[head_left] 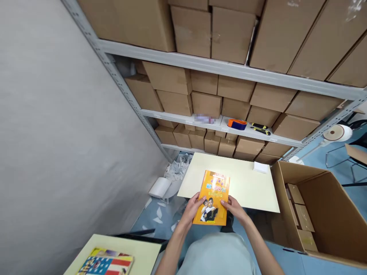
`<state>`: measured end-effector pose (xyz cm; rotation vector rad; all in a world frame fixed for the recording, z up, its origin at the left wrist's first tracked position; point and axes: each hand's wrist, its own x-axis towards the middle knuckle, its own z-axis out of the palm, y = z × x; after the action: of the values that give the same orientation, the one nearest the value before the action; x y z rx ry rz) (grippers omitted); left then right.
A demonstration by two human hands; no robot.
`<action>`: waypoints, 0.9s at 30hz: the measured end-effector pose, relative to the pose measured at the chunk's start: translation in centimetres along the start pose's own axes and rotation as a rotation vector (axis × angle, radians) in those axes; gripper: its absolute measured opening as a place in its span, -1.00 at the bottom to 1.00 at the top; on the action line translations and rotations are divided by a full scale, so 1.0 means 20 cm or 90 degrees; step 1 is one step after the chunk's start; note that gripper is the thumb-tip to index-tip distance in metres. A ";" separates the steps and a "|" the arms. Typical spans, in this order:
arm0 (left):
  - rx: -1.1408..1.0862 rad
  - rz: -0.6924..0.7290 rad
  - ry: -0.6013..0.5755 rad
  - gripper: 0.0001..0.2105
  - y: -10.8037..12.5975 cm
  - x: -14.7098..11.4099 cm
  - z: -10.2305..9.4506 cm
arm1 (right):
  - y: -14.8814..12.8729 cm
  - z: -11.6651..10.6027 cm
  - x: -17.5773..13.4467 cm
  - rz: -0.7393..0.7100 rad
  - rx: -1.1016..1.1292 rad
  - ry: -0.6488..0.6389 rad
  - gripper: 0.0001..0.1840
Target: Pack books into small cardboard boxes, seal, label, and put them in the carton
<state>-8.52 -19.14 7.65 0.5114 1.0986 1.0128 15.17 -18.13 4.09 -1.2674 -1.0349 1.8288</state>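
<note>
An orange book (213, 196) with two figures on its cover is held up in front of my body, cover facing me. My left hand (194, 208) grips its left edge, thumb on the cover. On the opposite edge, my right hand (234, 207) holds it the same way. The fingers behind the book are hidden. Beyond it lies a pale table (246, 179), whose near edge the book partly overlaps. A small white stack of paper (260, 167) rests at that table's far right corner.
A metal shelf (200, 63) full of cardboard boxes stands behind the table. Right is a large open carton (329, 214) with small boxes inside. Lower left, several books (107, 263) lie on another table (143, 252). Paper scraps (179, 168) and a white roll (160, 187) sit left.
</note>
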 end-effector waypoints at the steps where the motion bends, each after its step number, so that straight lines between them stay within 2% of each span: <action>1: 0.022 -0.001 -0.006 -0.49 0.01 0.06 0.09 | -0.03 -0.07 0.03 -0.006 0.022 0.014 -0.07; 4: 0.050 -0.004 -0.013 -0.46 0.03 0.25 0.35 | -0.11 -0.31 0.14 0.011 0.049 0.062 -0.06; 7: 0.068 0.009 -0.002 -0.47 0.03 0.41 0.54 | -0.14 -0.55 0.24 0.027 0.056 0.100 -0.12; 10: 0.108 0.018 0.026 -0.49 0.03 0.54 0.65 | -0.16 -0.75 0.31 0.021 0.060 0.132 -0.21; 13: 0.160 0.010 0.042 -0.49 0.04 0.63 0.69 | -0.19 -0.88 0.36 0.015 0.038 0.154 -0.24; 17: 0.211 0.002 0.039 -0.52 0.06 0.73 0.66 | -0.24 -0.92 0.42 -0.004 0.012 0.158 -0.24; 23: 0.248 -0.018 0.022 -0.52 0.09 0.89 0.58 | -0.32 -0.86 0.46 -0.030 -0.038 0.231 -0.27; 27: 0.234 -0.019 -0.030 -0.43 0.13 0.97 0.55 | -0.39 -0.82 0.44 -0.051 -0.050 0.268 -0.35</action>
<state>2.31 0.36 4.63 0.8076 1.2525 0.7704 28.84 -3.27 3.93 -1.5501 -0.9118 1.3885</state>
